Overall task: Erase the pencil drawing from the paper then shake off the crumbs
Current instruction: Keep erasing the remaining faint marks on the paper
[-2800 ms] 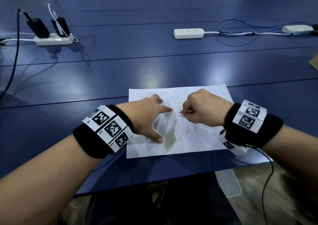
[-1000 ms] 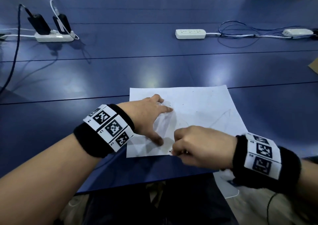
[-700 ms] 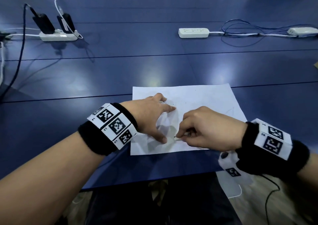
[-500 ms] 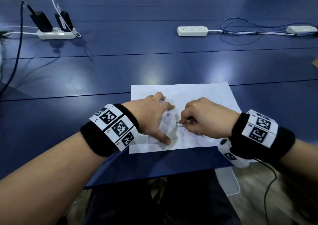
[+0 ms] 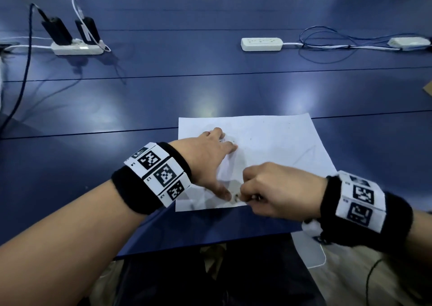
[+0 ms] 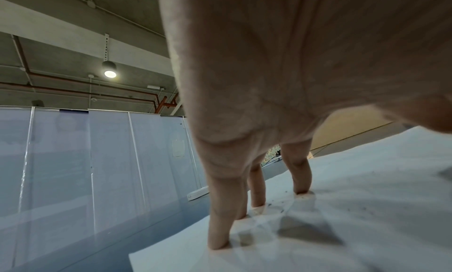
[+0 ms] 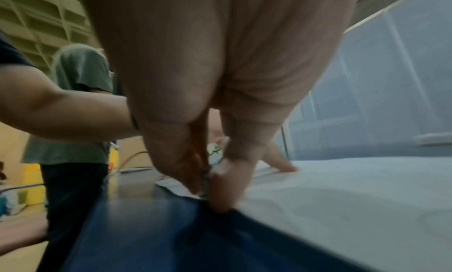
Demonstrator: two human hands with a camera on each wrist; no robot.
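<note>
White paper (image 5: pixel 268 146) lies lower centre on blue table (image 5: pixel 93 109). Left hand (image 5: pixel 208 158) presses it flat, fingers spread straight. Right hand (image 5: pixel 275 188), at paper's near edge, pinches a small eraser (image 5: pixel 236 197), fingers curled; crumbs (image 6: pixel 276 204) scattered.

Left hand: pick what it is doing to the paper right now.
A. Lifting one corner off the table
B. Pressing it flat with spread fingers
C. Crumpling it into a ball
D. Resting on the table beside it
B: the left hand has its straight fingers spread and planted on the paper, which lies flat on the table.
</note>
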